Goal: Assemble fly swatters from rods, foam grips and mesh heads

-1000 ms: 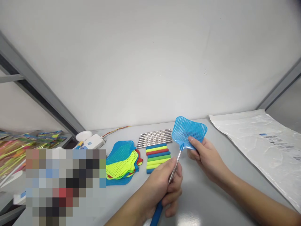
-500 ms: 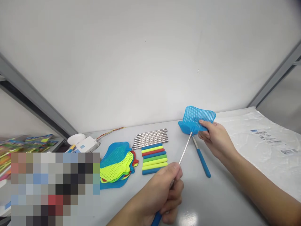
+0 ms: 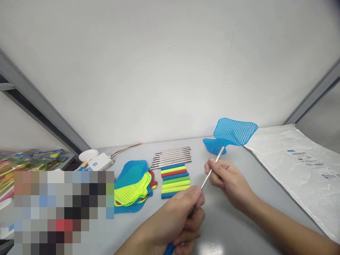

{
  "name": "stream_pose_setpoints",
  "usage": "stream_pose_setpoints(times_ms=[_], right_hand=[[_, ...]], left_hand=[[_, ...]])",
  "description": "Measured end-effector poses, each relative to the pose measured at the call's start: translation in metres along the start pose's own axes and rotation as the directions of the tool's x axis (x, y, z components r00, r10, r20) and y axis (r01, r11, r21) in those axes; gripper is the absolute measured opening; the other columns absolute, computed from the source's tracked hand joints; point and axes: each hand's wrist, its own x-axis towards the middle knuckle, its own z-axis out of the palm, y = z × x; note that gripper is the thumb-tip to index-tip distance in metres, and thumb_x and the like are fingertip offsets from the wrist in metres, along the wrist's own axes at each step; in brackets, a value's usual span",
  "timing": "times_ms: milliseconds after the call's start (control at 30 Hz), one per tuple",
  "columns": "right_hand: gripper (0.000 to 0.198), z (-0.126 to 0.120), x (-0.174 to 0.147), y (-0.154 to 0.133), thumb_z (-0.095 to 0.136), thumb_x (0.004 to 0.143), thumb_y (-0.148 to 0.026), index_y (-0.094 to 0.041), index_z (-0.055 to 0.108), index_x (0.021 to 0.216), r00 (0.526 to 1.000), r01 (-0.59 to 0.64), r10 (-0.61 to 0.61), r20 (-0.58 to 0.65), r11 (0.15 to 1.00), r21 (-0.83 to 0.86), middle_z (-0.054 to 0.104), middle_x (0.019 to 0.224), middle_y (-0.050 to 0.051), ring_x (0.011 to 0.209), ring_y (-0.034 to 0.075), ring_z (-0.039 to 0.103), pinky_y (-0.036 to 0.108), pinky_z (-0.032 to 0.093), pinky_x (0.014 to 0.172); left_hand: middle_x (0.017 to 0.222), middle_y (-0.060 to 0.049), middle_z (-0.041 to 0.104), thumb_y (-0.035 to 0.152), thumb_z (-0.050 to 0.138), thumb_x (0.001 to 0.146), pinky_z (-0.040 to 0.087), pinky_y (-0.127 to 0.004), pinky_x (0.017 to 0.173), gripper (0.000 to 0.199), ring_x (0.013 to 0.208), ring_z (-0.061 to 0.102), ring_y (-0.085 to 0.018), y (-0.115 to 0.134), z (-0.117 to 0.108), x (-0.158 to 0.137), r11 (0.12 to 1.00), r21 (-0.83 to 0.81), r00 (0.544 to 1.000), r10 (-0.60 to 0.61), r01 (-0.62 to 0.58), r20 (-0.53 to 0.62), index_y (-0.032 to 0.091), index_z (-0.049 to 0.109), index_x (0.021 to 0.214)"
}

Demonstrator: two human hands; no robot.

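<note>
A fly swatter (image 3: 235,131) with a blue perforated head, a thin metal rod and a blue handle is held up at a slant, its head toward the wall. My left hand (image 3: 186,216) is closed around the lower rod near the handle, most of which it hides. Higher on the same rod, below the head, the fingers of my right hand (image 3: 225,175) pinch it. Behind the held head, a second blue swatter head (image 3: 212,144) lies on the table; my right hand covers what lies below it.
Stacked blue, yellow and red swatter heads (image 3: 132,187) lie to the left. Several metal rods (image 3: 172,156) and coloured handles (image 3: 175,181) lie in rows at centre. A white plastic package (image 3: 292,170) covers the right side. A white device (image 3: 99,162) with wires sits at the back left.
My right hand has moved from the swatter head down onto the rod, nearer my left hand. The held head has shifted right and now shows fully. My left hand keeps its grip.
</note>
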Motion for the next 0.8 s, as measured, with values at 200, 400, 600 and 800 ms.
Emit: stream_pose_setpoints(times_ms=[200,400,600,800], right_hand=[[0.039,-0.008,0.004,-0.004,0.052,0.092,-0.052,-0.017,0.059,0.074,0.997,0.018,-0.018,-0.081,1.000,0.007,0.027,0.044,-0.009,0.046,0.008,0.020,0.028,0.013,0.049],[0.040,0.009,-0.007,0.007,0.046,0.094,-0.053,-0.017,0.059,0.081,0.988,-0.007,0.012,0.153,0.999,-0.033,0.034,0.044,-0.009,0.043,0.007,0.024,0.026,0.016,0.046],[0.041,-0.010,0.001,-0.007,0.049,0.094,-0.049,-0.016,0.064,0.074,0.996,0.062,-0.067,-0.062,0.996,-0.068,0.032,0.040,-0.008,0.044,0.008,0.024,0.027,0.021,0.048],[0.036,-0.045,0.019,-0.029,0.056,0.091,-0.043,-0.018,0.062,0.066,0.950,0.147,-0.118,-0.288,0.986,0.082,0.028,0.043,-0.007,0.047,0.010,0.022,0.028,0.022,0.050]], left_hand=[[0.048,0.010,0.029,0.048,0.035,0.097,0.023,-0.013,0.028,0.030,0.032,0.013,-0.006,0.002,0.003,-0.001,1.000,0.010,1.000,-0.024,0.024,0.011,0.024,0.041,0.080],[0.047,0.010,0.028,0.048,0.033,0.098,0.022,-0.013,0.027,0.032,0.031,0.013,-0.006,0.004,0.002,-0.005,1.000,-0.009,1.000,0.008,-0.007,0.028,0.024,0.041,0.079],[0.049,0.009,0.026,0.051,0.034,0.097,0.017,-0.013,0.028,0.034,0.034,0.011,-0.006,0.003,0.002,-0.003,1.000,-0.023,0.999,-0.010,0.011,0.037,0.024,0.041,0.078],[0.050,0.009,0.025,0.049,0.035,0.097,0.017,-0.012,0.029,0.033,0.036,0.011,-0.006,-0.001,0.001,-0.002,0.999,-0.005,0.998,-0.034,0.034,0.056,0.023,0.042,0.078]])
